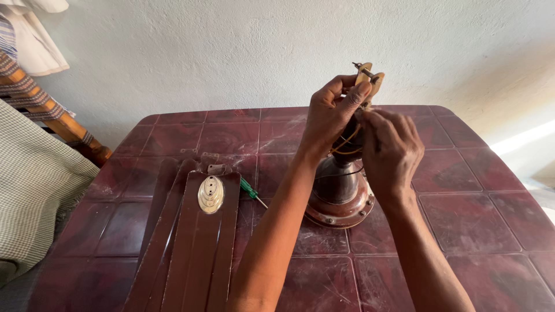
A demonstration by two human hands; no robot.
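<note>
On the far middle of the dark red desk (pixel 462 225) stands the brown fan motor (pixel 340 193), upright on its round base. Your left hand (pixel 332 112) is closed around the metal bracket (pixel 368 78) at the top of its rod, and your right hand (pixel 390 150) pinches the yellow wires (pixel 345 143) just below. The blades (pixel 196 248) are already off, stacked at near left, with a green screwdriver (pixel 250 190) beside them. I judge the wiring work is not finished. No packages, labels or signs are visible.
</note>
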